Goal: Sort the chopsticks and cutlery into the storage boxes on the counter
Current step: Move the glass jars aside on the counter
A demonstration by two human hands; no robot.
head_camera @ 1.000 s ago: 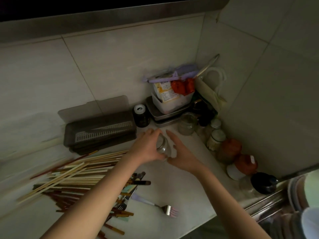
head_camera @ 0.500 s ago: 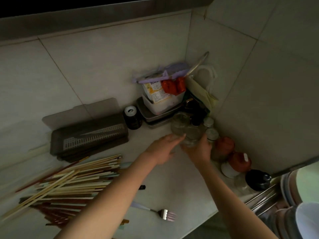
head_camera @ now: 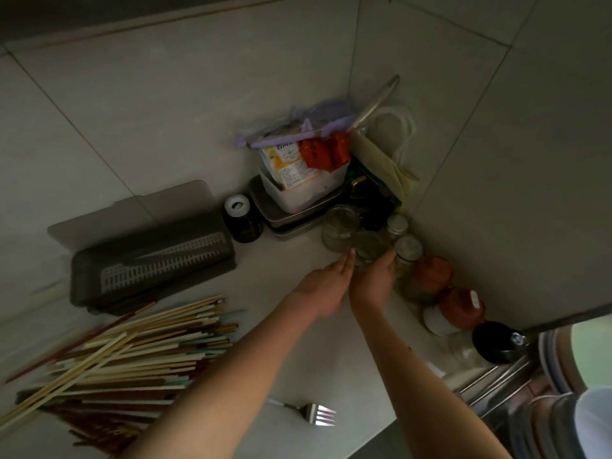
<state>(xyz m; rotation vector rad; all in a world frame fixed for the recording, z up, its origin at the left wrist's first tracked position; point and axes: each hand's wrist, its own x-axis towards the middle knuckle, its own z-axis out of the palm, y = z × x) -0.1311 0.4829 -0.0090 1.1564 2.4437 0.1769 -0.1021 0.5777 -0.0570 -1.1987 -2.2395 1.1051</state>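
Note:
A loose pile of chopsticks (head_camera: 132, 346) in wood, cream, teal and dark red lies on the counter at the left. A metal fork (head_camera: 314, 414) with a pale handle lies near the front edge, partly under my left forearm. The dark grey storage box (head_camera: 155, 260) with a slotted white insert stands open behind the pile. Both my hands are at a small clear glass jar (head_camera: 367, 248) near the corner. My left hand (head_camera: 326, 286) touches its left side with straight fingers. My right hand (head_camera: 374, 283) holds it from the right.
A second glass jar (head_camera: 337, 226), small lidded jars (head_camera: 409, 250) and red-lidded jars (head_camera: 430, 276) crowd the corner. A black bottle (head_camera: 241, 218) and stacked containers (head_camera: 298, 190) stand by the wall. A dish rack (head_camera: 496, 389) with plates is at the right.
Both hands carried the glass jar from mid-counter toward the corner, and it now stands among the other jars. The view shifted left and down.

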